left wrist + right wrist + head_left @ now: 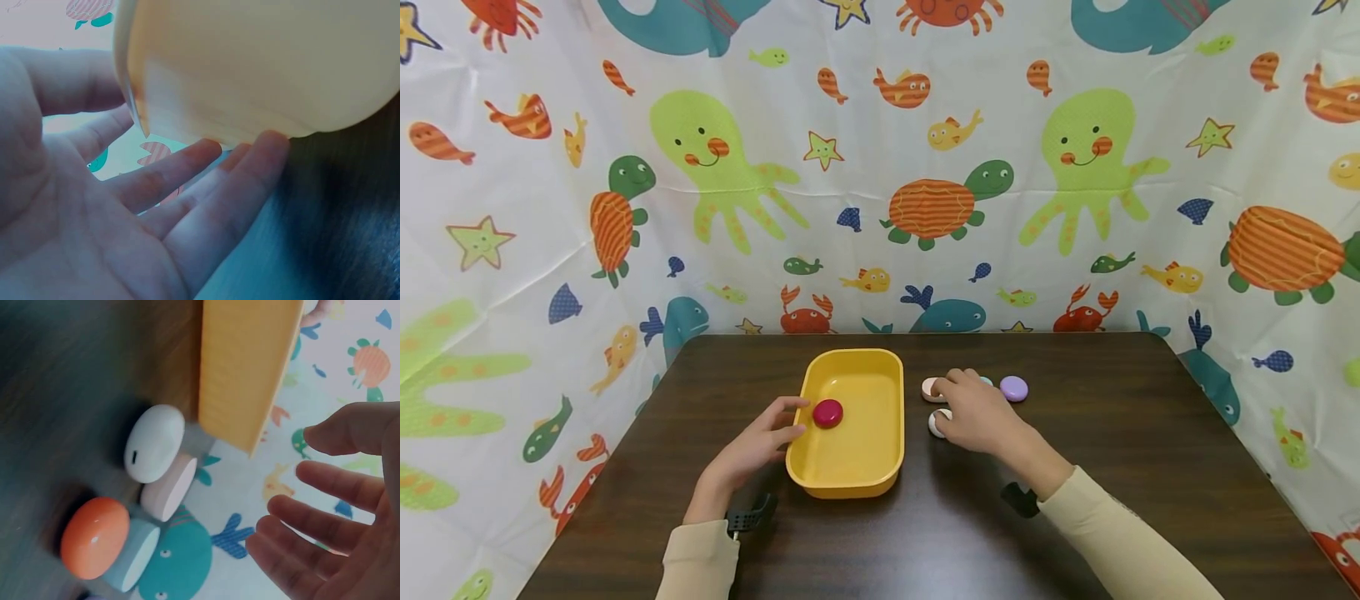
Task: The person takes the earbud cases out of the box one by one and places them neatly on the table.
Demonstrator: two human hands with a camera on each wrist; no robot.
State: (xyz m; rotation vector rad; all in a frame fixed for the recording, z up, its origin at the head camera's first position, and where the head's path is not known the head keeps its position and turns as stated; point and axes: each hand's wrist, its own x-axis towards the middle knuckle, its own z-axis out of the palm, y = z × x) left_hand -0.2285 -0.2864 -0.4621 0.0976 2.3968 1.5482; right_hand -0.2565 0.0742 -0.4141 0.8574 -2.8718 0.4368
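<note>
My left hand (758, 443) is at the left rim of a yellow plastic bin (850, 482); in the left wrist view its extended fingers (234, 203) touch the bin's outer side. A glossy crimson rounded piece (827, 413) lies inside the bin. My right hand (981, 415) hovers over several smooth oval pieces right of the bin. Nearest it in the head view is a white piece (937, 422), which shows a small dark slot in the right wrist view. There, the loosely spread fingers (319, 525) hold nothing.
A pale pink piece (932, 389) and a lilac piece (1013, 388) sit on the dark wooden table (1120, 417). An orange piece (95, 538) and a light blue piece (132, 557) appear beside them. Behind the table hangs a sea-animal curtain (850, 283).
</note>
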